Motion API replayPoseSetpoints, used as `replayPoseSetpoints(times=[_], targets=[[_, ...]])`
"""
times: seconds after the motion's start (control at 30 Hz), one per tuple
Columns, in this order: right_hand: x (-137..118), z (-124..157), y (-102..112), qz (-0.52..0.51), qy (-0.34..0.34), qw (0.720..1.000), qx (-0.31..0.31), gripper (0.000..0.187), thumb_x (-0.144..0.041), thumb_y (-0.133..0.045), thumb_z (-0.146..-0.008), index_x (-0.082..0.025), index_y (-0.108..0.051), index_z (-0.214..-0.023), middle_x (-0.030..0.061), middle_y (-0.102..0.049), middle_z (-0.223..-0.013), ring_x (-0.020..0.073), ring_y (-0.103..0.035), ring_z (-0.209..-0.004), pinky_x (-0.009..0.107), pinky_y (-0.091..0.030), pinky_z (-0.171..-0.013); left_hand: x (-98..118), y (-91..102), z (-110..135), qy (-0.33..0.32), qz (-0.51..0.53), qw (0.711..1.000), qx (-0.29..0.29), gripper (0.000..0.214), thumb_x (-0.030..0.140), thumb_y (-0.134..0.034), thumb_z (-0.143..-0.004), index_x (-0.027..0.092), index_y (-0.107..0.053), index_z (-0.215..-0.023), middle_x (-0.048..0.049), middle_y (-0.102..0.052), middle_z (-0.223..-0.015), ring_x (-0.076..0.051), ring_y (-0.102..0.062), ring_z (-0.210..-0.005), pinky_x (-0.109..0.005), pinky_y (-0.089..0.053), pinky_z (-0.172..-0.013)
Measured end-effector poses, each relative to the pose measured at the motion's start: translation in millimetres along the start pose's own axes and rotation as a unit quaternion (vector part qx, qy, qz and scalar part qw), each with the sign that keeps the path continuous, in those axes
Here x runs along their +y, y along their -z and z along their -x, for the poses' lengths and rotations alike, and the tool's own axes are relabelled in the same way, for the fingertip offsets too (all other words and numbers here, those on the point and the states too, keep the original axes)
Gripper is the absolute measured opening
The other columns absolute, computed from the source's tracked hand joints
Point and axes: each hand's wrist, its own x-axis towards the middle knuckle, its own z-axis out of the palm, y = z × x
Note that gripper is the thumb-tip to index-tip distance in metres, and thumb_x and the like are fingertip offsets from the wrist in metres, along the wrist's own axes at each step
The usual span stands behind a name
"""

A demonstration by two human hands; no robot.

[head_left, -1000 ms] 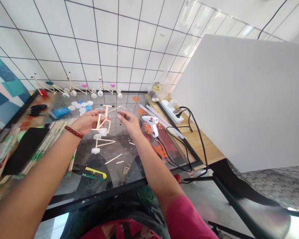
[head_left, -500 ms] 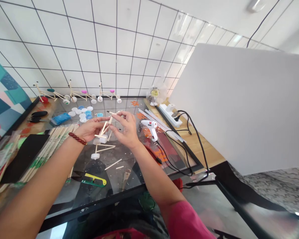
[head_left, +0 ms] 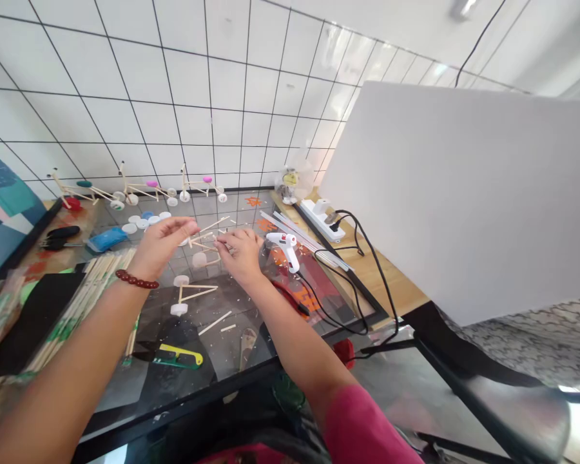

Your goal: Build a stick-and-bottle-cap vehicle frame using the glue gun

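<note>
From the head camera, the person's left hand point(head_left: 163, 240) was open, its fingers spread and gently arched just beside a spindly frame of pale wooden sticks point(head_left: 203, 245). A bracelet of round, polished red beads point(head_left: 136, 279) circled that wrist. The right hand point(head_left: 240, 252) was curled, its fingertips point(head_left: 221, 238) pinching the thin sticks of the frame, and a round white plastic bottle cap point(head_left: 200, 260) sat at the frame's lower end. The frame was over a glossy glass tabletop point(head_left: 174, 403) scattered with wood shavings.

At seven o'clock from the hands, a triangular stick piece with two white caps point(head_left: 193, 293) lay on the glass. Farther out at seven o'clock lay a bundle of long bamboo skewers point(head_left: 94, 306). At ten o'clock, three finished stick models on cap wheels point(head_left: 145, 192) stood along the tiled wall, above a loose heap of blue and white caps point(head_left: 147, 219). At three o'clock rested a white plastic hot glue gun point(head_left: 283, 250), its black cord point(head_left: 328, 283) curving across the glass, beside slender translucent glue sticks point(head_left: 309, 240).
</note>
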Motion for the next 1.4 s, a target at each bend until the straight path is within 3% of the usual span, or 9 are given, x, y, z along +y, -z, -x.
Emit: replayPoseSetpoints(times=[0.13,0.23,0.47,0.77,0.93,1.17,1.23,1.33,1.4], targets=[[-0.5,2.1,-7.6,-0.015,-0.057,0.997,-0.041,0.012,-0.033,-0.066,-0.096,-0.031,-0.078,-0.095,-0.0032,-0.080,-0.099,0.0191,-0.062,-0.101,0.037,-0.030,-0.094,-0.3,-0.1,3.5,-0.121,-0.206,0.971,-0.019,0.044,0.054,-0.079,-0.068,0.023,-0.076,-0.099,-0.0076,-0.079,-0.103,-0.029,-0.071,-0.104,-0.044,-0.052,-0.101],[-1.5,3.9,-11.3,-0.024,-0.065,0.995,-0.069,0.013,-0.033,-0.064,-0.096,-0.031,-0.077,-0.095,-0.0038,-0.080,-0.099,0.0190,-0.063,-0.102,0.037,-0.030,-0.095,-8.3,-3.4,3.5,-0.180,-0.257,0.949,-0.035,0.033,0.049,-0.066,-0.080,0.022,-0.078,-0.095,-0.0079,-0.080,-0.104,-0.028,-0.072,-0.102,-0.041,-0.055,-0.096],[1.5,5.9,-16.6,0.007,-0.066,0.992,-0.107,0.016,-0.033,-0.061,-0.097,-0.029,-0.076,-0.092,-0.0024,-0.079,-0.095,0.0209,-0.063,-0.103,0.037,-0.031,-0.094,-23.9,-6.7,0.4,-0.186,-0.291,0.936,-0.065,0.032,0.043,-0.060,-0.084,0.022,-0.081,-0.095,-0.0076,-0.081,-0.102,-0.028,-0.074,-0.096,-0.039,-0.057,-0.090],[3.1,6.0,-18.3,0.002,-0.072,0.992,-0.107,0.011,-0.033,-0.065,-0.093,-0.028,-0.075,-0.093,-0.0013,-0.079,-0.094,0.0228,-0.064,-0.103,0.040,-0.034,-0.095,-28.3,-12.2,2.1,-0.191,-0.308,0.929,-0.072,0.031,0.042,-0.059,-0.086,0.025,-0.082,-0.094,-0.0077,-0.081,-0.102,-0.028,-0.074,-0.095,-0.039,-0.056,-0.090],[1.7,1.4,8.9,0.003,-0.045,0.996,-0.081,0.025,-0.031,-0.076,-0.084,-0.027,-0.074,-0.109,0.0022,-0.078,-0.102,0.0236,-0.066,-0.104,0.042,-0.039,-0.096,-28.8,-10.0,1.1,-0.185,-0.302,0.932,-0.072,0.032,0.044,-0.059,-0.086,0.024,-0.082,-0.095,-0.0096,-0.081,-0.103,-0.029,-0.073,-0.096,-0.040,-0.055,-0.090],[32.9,36.4,81.2,-0.005,-0.032,0.992,0.120,0.014,-0.026,-0.062,-0.089,-0.024,-0.076,-0.092,0.0050,-0.078,-0.093,0.0217,-0.068,-0.088,0.036,-0.050,-0.084,-31.9,-10.6,0.2,-0.226,-0.311,0.920,-0.074,0.040,0.046,-0.074,-0.071,0.022,-0.080,-0.104,-0.0125,-0.075,-0.114,-0.034,-0.068,-0.106,-0.044,-0.051,-0.098],[34.2,44.8,86.5,0.006,-0.022,0.995,0.100,0.015,-0.024,-0.061,-0.089,-0.024,-0.075,-0.089,0.0050,-0.077,-0.091,0.0218,-0.069,-0.085,0.036,-0.051,-0.082,-31.8,-12.7,0.6,-0.247,-0.323,0.911,-0.074,0.042,0.043,-0.075,-0.070,0.023,-0.079,-0.106,-0.0127,-0.074,-0.118,-0.034,-0.067,-0.108,-0.046,-0.050,-0.099],[23.8,44.0,79.1,0.018,0.022,1.000,0.011,0.015,-0.020,-0.062,-0.087,-0.024,-0.076,-0.087,0.0044,-0.078,-0.088,0.0217,-0.069,-0.083,0.035,-0.052,-0.079,-32.4,-15.6,1.1,-0.278,-0.337,0.897,-0.065,0.029,0.039,-0.071,-0.077,0.025,-0.080,-0.100,-0.0113,-0.075,-0.112,-0.033,-0.067,-0.105,-0.048,-0.048,-0.099],[15.9,37.5,73.5,0.029,0.037,0.999,-0.016,0.016,-0.020,-0.061,-0.087,-0.024,-0.077,-0.087,0.0045,-0.078,-0.088,0.0223,-0.070,-0.085,0.035,-0.052,-0.080,-33.4,-16.7,1.7,-0.288,-0.347,0.890,-0.060,0.022,0.037,-0.067,-0.081,0.024,-0.080,-0.093,-0.0107,-0.076,-0.105,-0.032,-0.067,-0.101,-0.048,-0.046,-0.099]])
